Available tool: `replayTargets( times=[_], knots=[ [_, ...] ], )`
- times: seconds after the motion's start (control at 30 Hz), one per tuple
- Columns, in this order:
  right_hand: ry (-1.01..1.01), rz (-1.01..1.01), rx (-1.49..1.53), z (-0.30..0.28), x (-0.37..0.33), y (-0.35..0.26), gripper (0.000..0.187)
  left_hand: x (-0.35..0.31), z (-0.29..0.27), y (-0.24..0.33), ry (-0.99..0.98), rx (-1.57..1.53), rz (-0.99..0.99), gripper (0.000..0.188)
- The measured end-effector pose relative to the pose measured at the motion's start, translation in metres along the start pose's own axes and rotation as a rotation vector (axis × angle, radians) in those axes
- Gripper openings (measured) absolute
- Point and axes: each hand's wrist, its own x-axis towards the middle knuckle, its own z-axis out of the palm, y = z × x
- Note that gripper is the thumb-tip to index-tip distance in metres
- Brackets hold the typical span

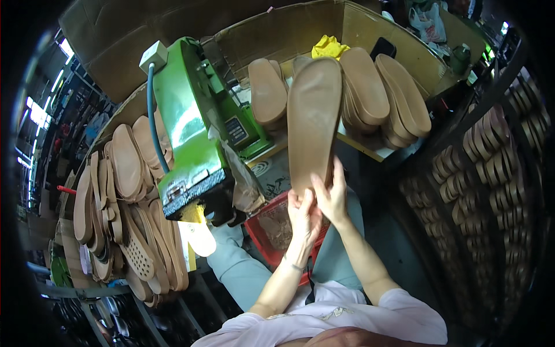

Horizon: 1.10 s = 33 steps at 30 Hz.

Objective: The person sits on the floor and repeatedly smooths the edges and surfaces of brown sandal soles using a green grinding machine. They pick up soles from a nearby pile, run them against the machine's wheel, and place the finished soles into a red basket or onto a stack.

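Observation:
In front of me a tan shoe sole [314, 115] stands nearly upright, its broad face toward me and its rounded lower end between my hands. My left hand [304, 217] is closed on that lower end. My right hand [331, 199] grips the lower right edge, some fingers hidden behind the sole. Just beyond it stand stacked tan soles [365, 81], with another leaning stack [411, 104] to their right. A further sole [267, 89] lies on a stack at the left.
A green machine [188, 121] with a blue cable stands left of my hands. Many loose soles [127, 162] are piled beyond it on the left. Below my hands sits a red crate [263, 240] between my legs. Cardboard walls [277, 29] enclose the back; racks of soles [462, 173] stand right.

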Motion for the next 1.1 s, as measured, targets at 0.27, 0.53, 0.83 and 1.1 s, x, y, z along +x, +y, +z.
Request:
replayTargets(
  times=[0.27,0.53,0.83,1.1],
  knots=[
    [-0.057,0.005,-0.412,0.084,0.207,0.008,0.047,0.008,-0.040,0.064,-0.003,0.141,0.205,0.047],
    [0.135,-0.131,-0.527,0.100,0.157,0.031,0.035,0.111,-0.047,0.257,0.212,0.403,0.659,0.049],
    [0.052,-0.162,-0.453,0.030,0.034,0.043,0.027,0.185,-0.016,0.317,0.494,1.101,0.523,0.061],
    [-0.103,0.146,-0.295,0.001,-0.076,0.067,0.021,0.026,-0.014,0.291,0.630,0.940,1.166,0.050]
  ],
)
